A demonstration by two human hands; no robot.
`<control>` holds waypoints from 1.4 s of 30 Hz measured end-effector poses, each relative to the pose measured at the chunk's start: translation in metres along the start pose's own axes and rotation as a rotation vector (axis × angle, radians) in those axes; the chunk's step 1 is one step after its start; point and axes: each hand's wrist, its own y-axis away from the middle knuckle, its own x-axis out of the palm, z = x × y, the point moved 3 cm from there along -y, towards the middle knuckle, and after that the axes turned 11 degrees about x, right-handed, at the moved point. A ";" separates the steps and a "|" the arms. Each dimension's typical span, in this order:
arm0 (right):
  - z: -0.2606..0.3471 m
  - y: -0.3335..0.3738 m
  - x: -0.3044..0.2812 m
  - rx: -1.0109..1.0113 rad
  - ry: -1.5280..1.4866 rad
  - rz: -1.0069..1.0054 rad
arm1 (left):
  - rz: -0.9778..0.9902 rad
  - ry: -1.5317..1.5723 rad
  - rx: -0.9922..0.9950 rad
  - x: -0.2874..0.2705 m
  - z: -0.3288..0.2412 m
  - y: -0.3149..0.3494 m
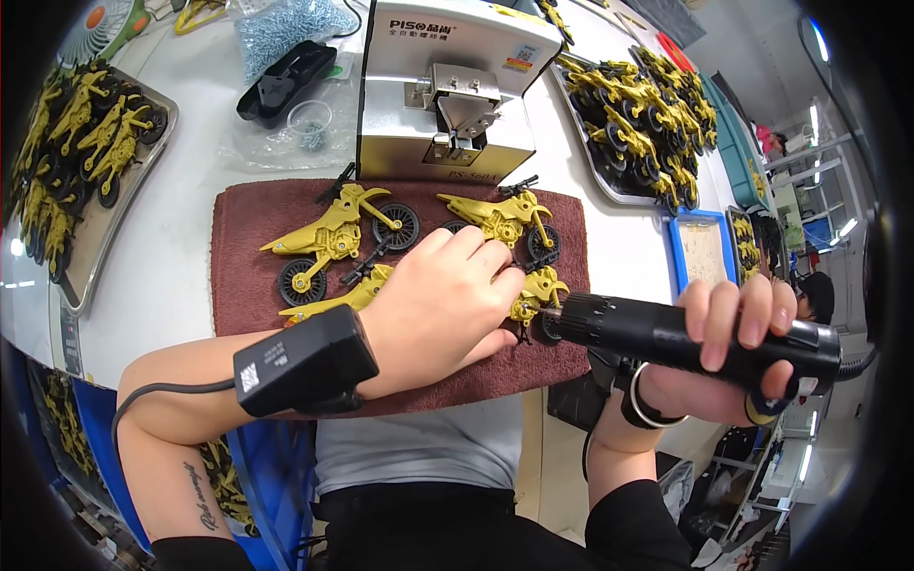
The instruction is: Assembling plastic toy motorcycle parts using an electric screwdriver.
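Observation:
My left hand [443, 295] is closed over a yellow toy motorcycle [545, 285] with black wheels, pressing it down on the brown towel [243, 219]. Much of that toy is hidden beneath the fingers. In my right hand [703, 395] is a black electric screwdriver [628, 326], lying level, its bit pointing left at the held toy's side near a wheel. Whether the bit touches a screw is too small to tell. Two more toy motorcycles, one at the upper left [333, 228] and one at the upper right [495, 211], lie on the towel. Another [347, 297] is partly covered by my left hand.
A silver screw-feeding machine [405, 114] stands behind the towel. Trays [133, 205] [609, 186] heaped with yellow toy motorcycles flank it. A bag of screws [286, 33], a black holder [286, 84] and a small clear cup [309, 118] sit at the back left. A blue-rimmed tray [678, 247] is on the right.

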 end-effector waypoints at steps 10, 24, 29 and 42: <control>0.014 0.012 0.004 -0.091 -0.236 -0.168 | -0.172 0.272 0.033 -0.007 -0.007 0.001; 0.009 0.021 0.005 -0.077 -0.246 -0.138 | -0.187 0.269 0.020 -0.007 -0.007 0.002; 0.010 0.022 0.007 -0.096 -0.223 -0.141 | -0.199 0.259 0.032 -0.008 -0.007 0.003; 0.014 0.023 0.007 -0.144 -0.229 -0.156 | -0.234 0.229 0.056 -0.008 -0.008 0.002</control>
